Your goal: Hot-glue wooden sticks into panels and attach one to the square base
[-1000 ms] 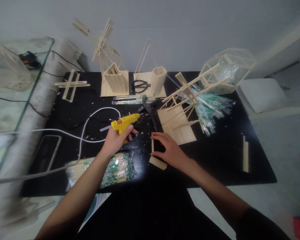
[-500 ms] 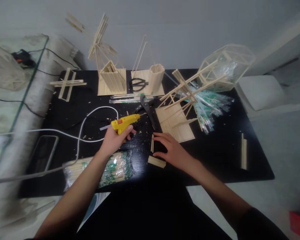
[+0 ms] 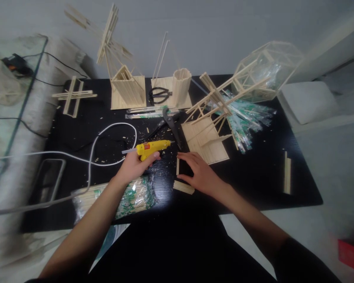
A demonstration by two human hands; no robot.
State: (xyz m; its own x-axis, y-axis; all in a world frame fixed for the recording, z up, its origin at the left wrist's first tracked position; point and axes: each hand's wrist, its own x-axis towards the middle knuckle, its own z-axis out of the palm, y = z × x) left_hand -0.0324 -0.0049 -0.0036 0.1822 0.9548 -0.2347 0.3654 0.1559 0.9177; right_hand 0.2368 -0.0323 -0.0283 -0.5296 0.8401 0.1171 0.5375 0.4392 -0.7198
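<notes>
My left hand [image 3: 135, 166] is wrapped round the handle of a yellow glue gun [image 3: 153, 147], whose nozzle points right over the black table. To its right, my right hand [image 3: 199, 173] pinches a short upright strip of wooden sticks [image 3: 177, 165] by its two ends, between thumb and fingers. Just below that strip lies a small flat panel of short sticks [image 3: 183, 187]. Black pliers [image 3: 172, 124] rest above the glue gun's tip. A square stick base [image 3: 206, 141] with a wooden frame on it stands beyond my right hand.
A plastic pack of sticks [image 3: 135, 196] lies near the front edge, and a white cable [image 3: 91, 157] loops at left. Stick towers [image 3: 128, 88], black scissors [image 3: 160, 94] and green wrappers [image 3: 244, 122] line the back. More sticks [image 3: 287, 173] lie far right.
The glue gun has moved slightly right and down, its nozzle nearer the strip. My right hand's fingers have closed on the strip's ends. The whole view has shifted a little.
</notes>
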